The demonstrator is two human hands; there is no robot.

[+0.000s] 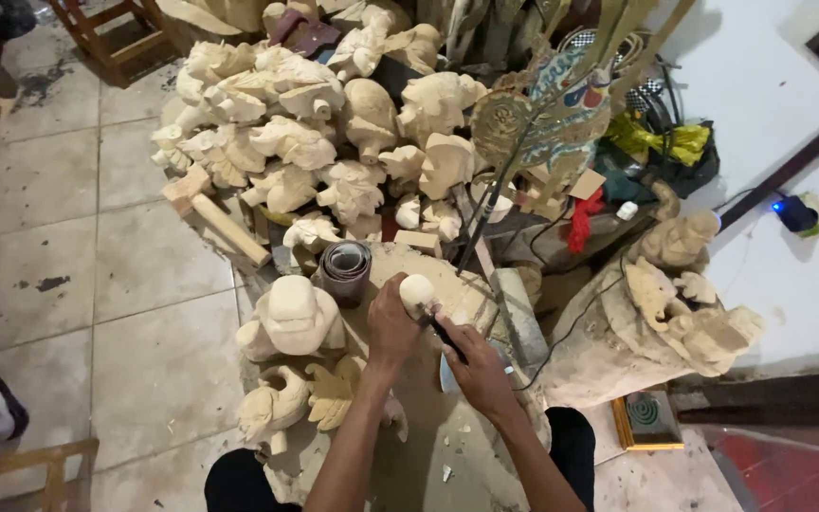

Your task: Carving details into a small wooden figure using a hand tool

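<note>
Pale rounded wooden knob (417,290), unpainted and smooth on top, sits pinched in the fingers of the left hand (392,327), which wraps it from the left and steadies it on the round wooden block worktop (466,294). The right hand (478,372) is clenched around a dark-handled carving tool (447,339), its tip laid against the lower right side of the knob. To my eye the step in hand is shaving or shaping the piece. The next stroke seems to call for a firm left grip and a short, controlled push, since the left thumb lies close to where the tip meets the wood.

Just left of the knob stands a grey-brown roll of sandpaper (345,269), upright on the block's edge. Beside it on the left rests a pale carved wooden figure with a round head (296,318), and below that lie smaller leaf-like carvings (334,393). Behind, a tall heap of unpainted carved wooden figures (315,133) rises, with a wooden mallet (225,223) at its foot on the tiled floor (144,284). Wood chips litter the floor near the person's knees.
</note>
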